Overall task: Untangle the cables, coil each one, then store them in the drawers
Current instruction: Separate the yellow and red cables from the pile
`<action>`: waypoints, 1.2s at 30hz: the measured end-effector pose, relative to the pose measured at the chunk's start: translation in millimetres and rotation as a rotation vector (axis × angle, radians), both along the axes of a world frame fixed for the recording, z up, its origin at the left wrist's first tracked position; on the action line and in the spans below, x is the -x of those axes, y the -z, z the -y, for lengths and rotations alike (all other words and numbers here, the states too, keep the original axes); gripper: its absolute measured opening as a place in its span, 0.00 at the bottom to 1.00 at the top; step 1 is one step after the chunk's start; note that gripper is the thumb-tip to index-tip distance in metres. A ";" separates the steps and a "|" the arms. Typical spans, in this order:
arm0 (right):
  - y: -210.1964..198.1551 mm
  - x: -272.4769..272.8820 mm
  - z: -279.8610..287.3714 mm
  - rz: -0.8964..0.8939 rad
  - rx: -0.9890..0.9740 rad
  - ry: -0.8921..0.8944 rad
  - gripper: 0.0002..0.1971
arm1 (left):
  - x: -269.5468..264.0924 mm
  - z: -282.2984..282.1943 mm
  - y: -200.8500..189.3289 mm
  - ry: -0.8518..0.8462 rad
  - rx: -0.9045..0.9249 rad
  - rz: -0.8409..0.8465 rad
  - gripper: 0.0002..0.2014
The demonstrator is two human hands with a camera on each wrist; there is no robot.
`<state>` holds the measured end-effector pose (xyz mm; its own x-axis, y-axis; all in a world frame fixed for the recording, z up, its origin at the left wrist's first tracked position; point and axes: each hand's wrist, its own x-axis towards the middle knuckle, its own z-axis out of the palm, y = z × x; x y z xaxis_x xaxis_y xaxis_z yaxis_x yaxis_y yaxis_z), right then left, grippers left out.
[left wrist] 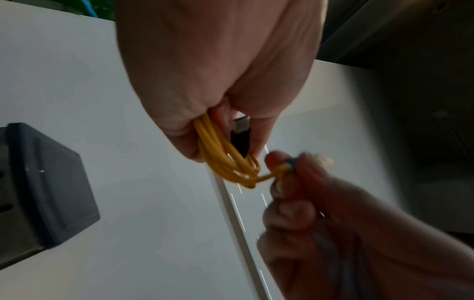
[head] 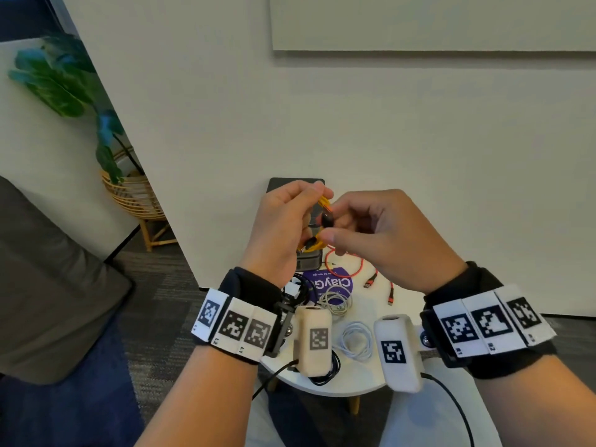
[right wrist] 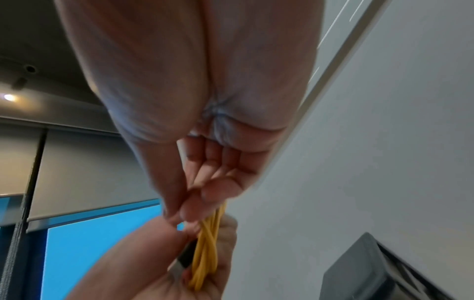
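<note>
I hold a coiled yellow cable (head: 323,201) (left wrist: 225,160) (right wrist: 207,249) in the air above the small white table (head: 361,377). My left hand (head: 283,227) (left wrist: 220,113) grips the bundle of loops, its black plug (left wrist: 239,140) lying against the fingers. My right hand (head: 364,233) (right wrist: 195,205) pinches the loose end of the yellow cable beside the coil. The dark grey drawer unit (head: 308,256) (left wrist: 43,182) (right wrist: 384,270) stands behind my hands against the wall, mostly hidden. An orange cable (head: 354,269) lies loose on the table.
On the table lie a coiled white cable (head: 354,340), a grey-white coil (head: 337,301), black cables (head: 298,291) and a purple card (head: 329,282). A plant in a wicker stand (head: 135,195) is at the left, beside a grey sofa (head: 48,285).
</note>
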<state>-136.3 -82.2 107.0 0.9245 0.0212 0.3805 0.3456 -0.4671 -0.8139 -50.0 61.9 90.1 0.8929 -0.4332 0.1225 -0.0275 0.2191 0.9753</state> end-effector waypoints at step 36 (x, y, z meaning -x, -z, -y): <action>32.1 -25.4 11.4 -0.352 -0.693 0.045 0.07 | -11.1 10.3 21.9 0.080 -0.077 0.227 0.08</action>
